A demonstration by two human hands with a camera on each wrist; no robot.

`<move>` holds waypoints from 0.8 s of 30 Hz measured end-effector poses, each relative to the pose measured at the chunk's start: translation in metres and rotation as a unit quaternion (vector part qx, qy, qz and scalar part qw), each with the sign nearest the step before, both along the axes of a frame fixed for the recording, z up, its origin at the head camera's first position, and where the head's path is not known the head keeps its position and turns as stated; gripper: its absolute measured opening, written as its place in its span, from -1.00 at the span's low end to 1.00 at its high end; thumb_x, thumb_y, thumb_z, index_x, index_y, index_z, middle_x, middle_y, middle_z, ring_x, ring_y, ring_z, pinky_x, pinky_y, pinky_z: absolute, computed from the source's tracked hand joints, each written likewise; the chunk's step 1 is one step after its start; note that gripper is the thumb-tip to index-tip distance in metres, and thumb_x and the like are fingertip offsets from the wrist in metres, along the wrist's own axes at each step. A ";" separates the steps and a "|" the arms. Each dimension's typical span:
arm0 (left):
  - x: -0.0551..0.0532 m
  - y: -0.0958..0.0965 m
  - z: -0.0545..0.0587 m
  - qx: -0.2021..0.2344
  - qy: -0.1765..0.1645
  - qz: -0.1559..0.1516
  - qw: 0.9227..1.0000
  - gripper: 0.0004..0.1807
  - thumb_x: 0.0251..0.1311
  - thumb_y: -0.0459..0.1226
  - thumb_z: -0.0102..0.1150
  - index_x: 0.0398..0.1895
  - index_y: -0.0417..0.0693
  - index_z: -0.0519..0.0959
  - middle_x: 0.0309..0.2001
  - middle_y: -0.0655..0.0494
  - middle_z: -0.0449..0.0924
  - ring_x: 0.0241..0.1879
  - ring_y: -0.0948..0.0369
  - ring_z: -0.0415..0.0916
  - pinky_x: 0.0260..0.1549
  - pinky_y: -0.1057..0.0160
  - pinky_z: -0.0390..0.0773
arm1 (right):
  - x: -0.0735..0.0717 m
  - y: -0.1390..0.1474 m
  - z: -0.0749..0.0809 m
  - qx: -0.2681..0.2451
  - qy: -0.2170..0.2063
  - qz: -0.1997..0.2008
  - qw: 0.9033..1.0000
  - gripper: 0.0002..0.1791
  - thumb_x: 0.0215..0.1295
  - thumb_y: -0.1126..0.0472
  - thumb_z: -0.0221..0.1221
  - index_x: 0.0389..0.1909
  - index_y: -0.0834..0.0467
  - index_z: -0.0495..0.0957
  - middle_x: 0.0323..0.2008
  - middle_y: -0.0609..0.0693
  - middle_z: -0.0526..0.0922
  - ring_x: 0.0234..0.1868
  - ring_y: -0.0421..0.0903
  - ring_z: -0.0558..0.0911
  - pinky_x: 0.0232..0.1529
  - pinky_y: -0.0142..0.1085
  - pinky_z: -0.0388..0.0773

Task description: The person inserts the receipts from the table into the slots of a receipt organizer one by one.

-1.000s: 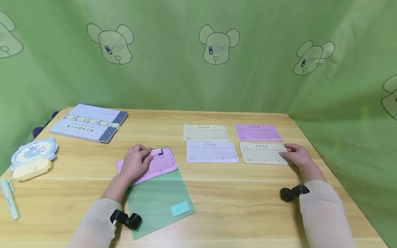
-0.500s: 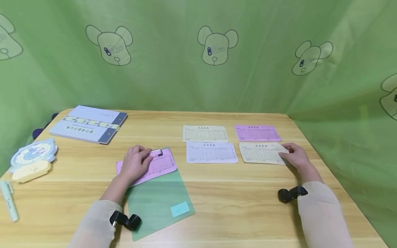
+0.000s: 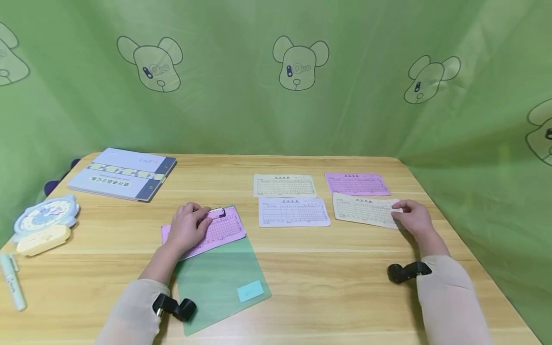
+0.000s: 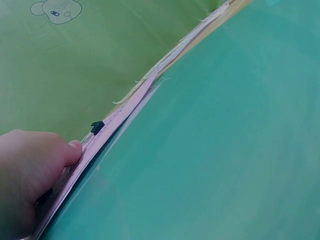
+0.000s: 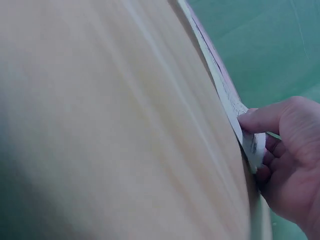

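My left hand (image 3: 188,228) grips the top of a translucent green clipboard (image 3: 224,275). Its thumb lies by the metal clip (image 3: 217,212), over a pink printed form (image 3: 224,229) at the board's top. In the left wrist view that pink form (image 4: 112,125) shows edge-on beside the thumb. At the right, my right hand (image 3: 415,218) pinches the right end of a cream printed form (image 3: 362,209), which lies slightly tilted. The right wrist view shows the thumb on the bent end of this cream form (image 5: 255,145); its far part is seen edge-on.
Another cream form (image 3: 284,185), a white form (image 3: 294,212) and a pink form (image 3: 358,184) lie left of and behind the held one. Notebooks (image 3: 122,173), a blue clock-shaped item (image 3: 47,213), a cream oblong item (image 3: 43,239) and a pale green marker (image 3: 13,281) are at the left.
The cream form under my right hand has turned slightly, its left end shifting away from me and its right end drawn a little nearer. My left hand has stayed on the clipboard.
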State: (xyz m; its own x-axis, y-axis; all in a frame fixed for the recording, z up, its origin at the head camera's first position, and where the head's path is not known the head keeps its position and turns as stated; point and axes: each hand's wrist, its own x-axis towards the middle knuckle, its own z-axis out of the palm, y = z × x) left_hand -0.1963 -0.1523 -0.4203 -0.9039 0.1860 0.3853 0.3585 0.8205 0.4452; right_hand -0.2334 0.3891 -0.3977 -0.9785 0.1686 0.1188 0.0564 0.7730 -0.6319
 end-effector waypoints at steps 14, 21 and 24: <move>0.001 0.000 0.001 -0.001 -0.010 0.004 1.000 -0.66 0.07 -0.24 0.08 -0.09 -0.23 0.51 -0.25 -0.08 0.38 -0.26 0.02 0.22 -0.26 0.07 0.19 | 0.024 -0.004 0.033 -0.044 -0.002 0.065 0.997 -0.56 0.15 0.31 0.00 0.06 0.39 0.30 -0.10 0.32 0.33 -0.38 -0.24 0.37 -0.49 -0.44 0.38; 0.000 -0.001 0.001 -0.001 -0.005 0.003 1.000 -0.66 0.07 -0.24 0.08 -0.10 -0.23 0.51 -0.25 -0.08 0.38 -0.27 0.02 0.23 -0.29 0.07 0.20 | 0.005 0.020 0.005 -0.182 -0.009 0.079 0.980 -0.54 0.13 0.16 0.12 0.11 0.00 0.37 -0.07 -0.15 0.40 -0.34 -0.35 0.45 -0.39 -0.48 0.42; 0.001 0.000 0.001 -0.002 -0.006 0.003 1.000 -0.66 0.06 -0.24 0.08 -0.10 -0.23 0.51 -0.25 -0.08 0.38 -0.27 0.02 0.23 -0.28 0.07 0.20 | -0.002 0.026 -0.001 -0.225 0.011 0.095 0.970 -0.57 0.14 0.20 0.11 0.08 -0.01 0.40 -0.09 -0.10 0.45 -0.37 -0.30 0.46 -0.41 -0.47 0.42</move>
